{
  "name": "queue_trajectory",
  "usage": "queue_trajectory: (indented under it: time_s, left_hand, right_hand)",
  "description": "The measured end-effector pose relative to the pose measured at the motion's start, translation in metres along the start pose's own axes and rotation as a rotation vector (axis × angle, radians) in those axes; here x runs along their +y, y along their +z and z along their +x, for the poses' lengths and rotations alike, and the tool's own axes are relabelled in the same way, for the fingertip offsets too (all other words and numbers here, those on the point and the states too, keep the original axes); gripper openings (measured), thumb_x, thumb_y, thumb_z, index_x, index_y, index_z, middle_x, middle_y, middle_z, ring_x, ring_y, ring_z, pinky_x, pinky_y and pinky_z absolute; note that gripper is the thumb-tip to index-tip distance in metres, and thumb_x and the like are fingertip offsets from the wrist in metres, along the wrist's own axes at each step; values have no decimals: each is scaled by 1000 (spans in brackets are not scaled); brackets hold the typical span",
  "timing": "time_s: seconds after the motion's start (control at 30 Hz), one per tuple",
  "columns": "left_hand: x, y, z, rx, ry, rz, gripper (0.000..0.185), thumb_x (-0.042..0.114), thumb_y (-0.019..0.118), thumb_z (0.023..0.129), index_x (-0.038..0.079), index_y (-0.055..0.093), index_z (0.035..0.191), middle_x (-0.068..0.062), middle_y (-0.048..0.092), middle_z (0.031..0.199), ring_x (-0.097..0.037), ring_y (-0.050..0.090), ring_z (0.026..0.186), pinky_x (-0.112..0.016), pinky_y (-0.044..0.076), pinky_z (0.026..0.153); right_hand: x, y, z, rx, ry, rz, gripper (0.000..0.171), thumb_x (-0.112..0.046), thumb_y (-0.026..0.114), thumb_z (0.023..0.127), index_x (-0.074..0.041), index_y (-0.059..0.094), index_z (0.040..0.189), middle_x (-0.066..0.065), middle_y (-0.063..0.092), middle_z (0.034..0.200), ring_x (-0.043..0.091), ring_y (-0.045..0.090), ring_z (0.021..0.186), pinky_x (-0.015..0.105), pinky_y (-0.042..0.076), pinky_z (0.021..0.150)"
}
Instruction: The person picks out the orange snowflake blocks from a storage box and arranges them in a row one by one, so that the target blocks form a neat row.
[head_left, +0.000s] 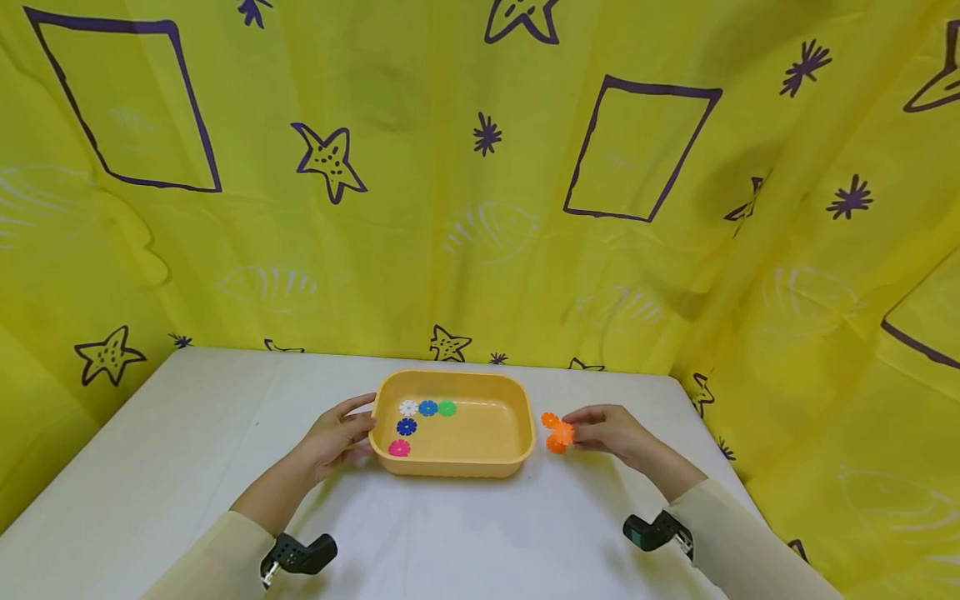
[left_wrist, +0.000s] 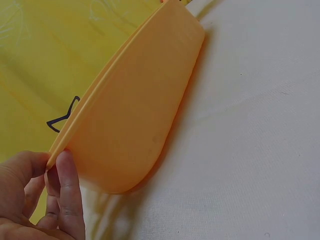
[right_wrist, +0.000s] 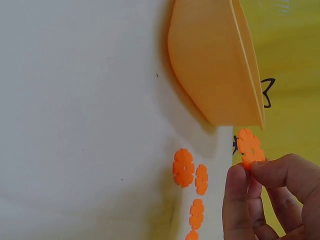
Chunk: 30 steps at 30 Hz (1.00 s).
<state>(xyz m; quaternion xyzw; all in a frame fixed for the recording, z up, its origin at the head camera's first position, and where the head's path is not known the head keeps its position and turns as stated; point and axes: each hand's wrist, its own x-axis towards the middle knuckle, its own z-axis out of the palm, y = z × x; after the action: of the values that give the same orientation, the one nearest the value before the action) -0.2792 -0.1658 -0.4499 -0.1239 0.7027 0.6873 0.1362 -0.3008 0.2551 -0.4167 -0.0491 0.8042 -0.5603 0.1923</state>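
Observation:
A yellow-orange plastic basin (head_left: 465, 468) stands on the table. Inside it, toward its left side, lie several flower-shaped plastic discs: white (head_left: 408, 408), blue (head_left: 427, 407), green (head_left: 447, 408), dark blue (head_left: 407, 427) and pink (head_left: 399, 448). My left hand (head_left: 341, 435) pinches the basin's left rim between thumb and fingers, as the left wrist view shows. Just right of the basin, my right hand (head_left: 611, 432) pinches an orange flower disc (right_wrist: 250, 147) by its edge, raised off the table. Several more orange discs (right_wrist: 183, 168) lie below it on the cloth.
A white cloth (head_left: 465, 542) covers the table. Yellow curtains (head_left: 405, 250) with drawn starfish and frames hang behind it and along the sides. Each wrist bears a black camera mount (head_left: 300, 554).

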Motion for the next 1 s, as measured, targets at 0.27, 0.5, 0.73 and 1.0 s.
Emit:
queue_trajectory:
  time_s: [0.27, 0.5, 0.73, 1.0]
  left_hand:
    - [0, 0, 0, -2, 0, 1, 56, 13, 57, 98, 13, 37, 150, -24, 44, 144, -15, 66, 91, -26, 57, 71]
    - [0, 0, -1, -1, 1, 5, 56, 13, 56, 98, 13, 37, 150, -24, 44, 144, -15, 66, 91, -25, 57, 70]
    - [0, 0, 0, -2, 0, 2, 56, 14, 56, 98, 13, 36, 151, -24, 44, 144, -14, 66, 91, -25, 57, 69]
    - [0, 0, 0, -4, 4, -7, 56, 13, 57, 98, 13, 37, 150, -24, 44, 144, -15, 65, 92, -26, 57, 71]
  right_hand:
    - [10, -4, -4, 48, 30, 1, 34, 1, 62, 90, 17, 59, 120, 8, 69, 101, 13, 66, 81, 33, 58, 81]
    - [23, -9, -6, 56, 21, 23, 35, 1, 62, 90, 19, 57, 120, 3, 68, 97, 11, 66, 80, 28, 58, 78]
    - [30, -11, -5, 67, 36, 35, 33, 0, 62, 90, 18, 59, 118, 4, 68, 98, 12, 67, 78, 28, 58, 76]
    - [36, -12, -4, 99, 61, 29, 33, 0, 63, 90, 18, 59, 118, 6, 69, 97, 13, 67, 77, 27, 58, 74]
